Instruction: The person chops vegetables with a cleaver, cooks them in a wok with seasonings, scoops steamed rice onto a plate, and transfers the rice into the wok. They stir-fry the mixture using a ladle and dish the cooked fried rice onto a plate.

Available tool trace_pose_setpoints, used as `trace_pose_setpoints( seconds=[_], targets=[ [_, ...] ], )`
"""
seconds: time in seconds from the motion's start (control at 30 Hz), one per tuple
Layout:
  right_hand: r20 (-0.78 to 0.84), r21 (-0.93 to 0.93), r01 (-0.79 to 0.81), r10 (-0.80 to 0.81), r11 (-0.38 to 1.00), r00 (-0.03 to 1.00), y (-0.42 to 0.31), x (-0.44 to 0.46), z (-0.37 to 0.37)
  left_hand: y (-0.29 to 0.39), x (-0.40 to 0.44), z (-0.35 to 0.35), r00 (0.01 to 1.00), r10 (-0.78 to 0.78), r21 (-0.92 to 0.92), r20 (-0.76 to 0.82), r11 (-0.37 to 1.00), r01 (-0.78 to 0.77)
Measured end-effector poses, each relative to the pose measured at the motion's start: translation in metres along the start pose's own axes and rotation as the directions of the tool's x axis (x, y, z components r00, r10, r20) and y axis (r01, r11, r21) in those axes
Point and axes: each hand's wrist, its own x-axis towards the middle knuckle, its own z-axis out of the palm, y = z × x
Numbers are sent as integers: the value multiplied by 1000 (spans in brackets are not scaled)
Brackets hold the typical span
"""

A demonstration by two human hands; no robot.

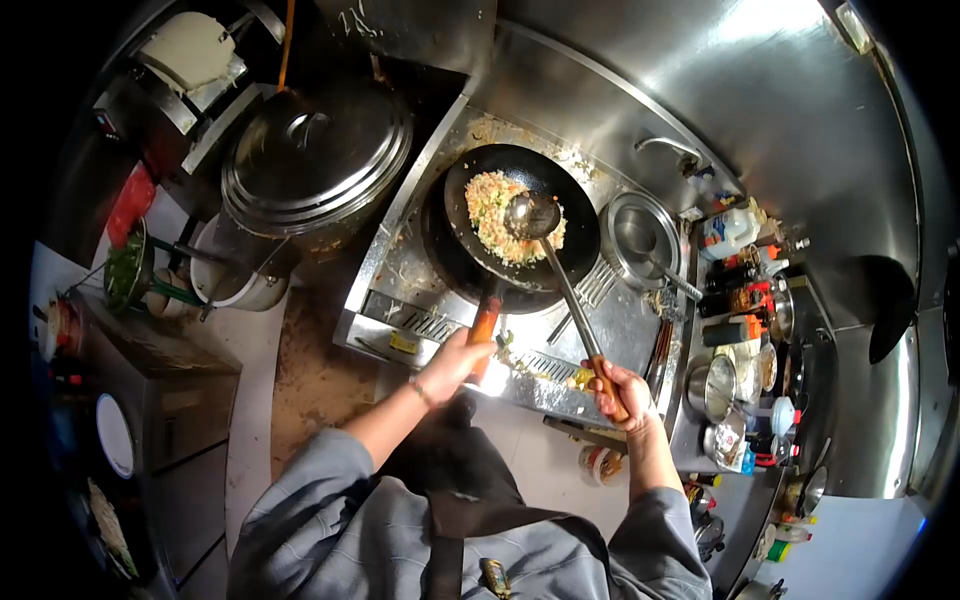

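My left hand [455, 366] is wrapped round the wooden handle of a black wok [565, 185], which sits over the stove [400, 255]. Fried rice [490, 215] with orange and green bits lies in the wok. In my right hand [625, 397] is the wooden grip of a long metal ladle [533, 214]. The ladle's bowl rests on the rice, and its shaft crosses the wok's near rim.
A large lidded pot [310, 150] stands left of the stove. At the right are a metal basin [640, 240] with a ladle in it, a faucet [668, 147], and several bottles [735, 232]. A white bucket [240, 275] stands lower left.
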Motion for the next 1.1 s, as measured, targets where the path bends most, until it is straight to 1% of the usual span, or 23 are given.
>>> trace_pose_setpoints(
  seconds=[0.1, 0.13, 0.17, 0.23, 0.27, 0.3, 0.37, 0.43, 0.5, 0.53, 0.57, 0.6, 0.63, 0.7, 0.77, 0.8, 0.87, 0.9, 0.93, 1.0, 1.03, 1.07, 1.1],
  targets=[
    [-189, -338, 124, -196, 933, 962, -23, -22, 29, -19, -35, -20, 997, -27, 139, 77, 990, 16],
    [-188, -377, 151, -235, 914, 954, -21, -30, 23, -47, -41, -44, 973, -28, 43, 229, 999, 18],
    [-256, -493, 150, -307, 857, 917, -20, -38, 28, -56, -53, -53, 966, -163, 0, 203, 986, 166],
    [-236, -626, 182, -406, 758, 883, -15, -28, 32, -126, -44, -91, 972, -228, 338, 50, 920, 198],
    [-244, -780, 149, -514, 608, 822, -1, -1, 9, -176, -34, -116, 982, -188, 554, -30, 814, 173],
    [-141, -931, 142, -692, 335, 708, 17, 29, -2, -213, -25, -137, 979, -196, 722, -51, 670, 172],
    [-99, -960, 117, -698, 255, 709, 34, 62, 6, -210, -8, -134, 923, -356, 829, -143, 466, 308],
    [-151, -981, -44, -595, 190, 789, 37, 73, 15, -243, 20, -147, 909, -314, 755, -273, 516, 405],
    [-93, -967, 63, -574, 247, 814, 40, 70, 24, -294, 59, -159, 833, -163, 669, -528, 525, 527],
    [25, -950, 225, -667, 216, 744, 47, 82, -8, -328, 82, -176, 896, -124, 628, -426, 673, 391],
    [15, -912, 292, -688, 288, 726, 43, 82, -18, -363, 104, -193, 944, -68, 556, -322, 794, 247],
    [5, -864, 359, -707, 352, 707, 40, 82, -28, -400, 133, -202, 951, 189, 761, -244, 646, 67],
    [-108, -788, 329, -642, 521, 759, 24, 64, -5, -344, 122, -177, 947, 277, 944, -163, 323, 68],
    [-110, -785, 293, -588, 547, 802, 9, 50, -2, -399, 143, -193, 874, 463, 989, -146, 72, 127],
    [-106, -750, 313, -573, 583, 813, 1, 46, -1, -366, 130, -180, 921, 364, 934, -142, -259, 246],
    [-101, -751, 316, -573, 580, 813, -2, 48, -3, -380, 135, -184, 842, 431, 813, -323, 583, 13],
    [-68, -720, 353, -567, 598, 821, -6, 56, -3, -378, 133, -194, 841, 435, 909, -322, 390, 147],
    [-65, -745, 345, -576, 572, 815, -4, 64, -6, -390, 138, -194, 837, 440, 909, -325, 390, 149],
    [-26, -775, 337, -560, 535, 828, 1, 68, -7, -429, 150, -205, 760, 399, 603, -513, 798, -11],
    [34, -876, 280, -528, 394, 849, 3, 73, -26, -462, 162, -220, 707, 366, 367, -606, 916, -160],
    [124, -889, 366, -626, 274, 770, 2, 77, -31, -463, 163, -220, 676, 348, 246, -649, 937, -246],
    [79, -892, 328, -607, 310, 790, -6, 70, -37, -463, 161, -224, 685, 329, 76, -649, 925, -373],
    [38, -895, 287, -585, 340, 810, -14, 64, -40, -465, 160, -223, 683, 324, 59, -655, 923, -381]
  ],
)
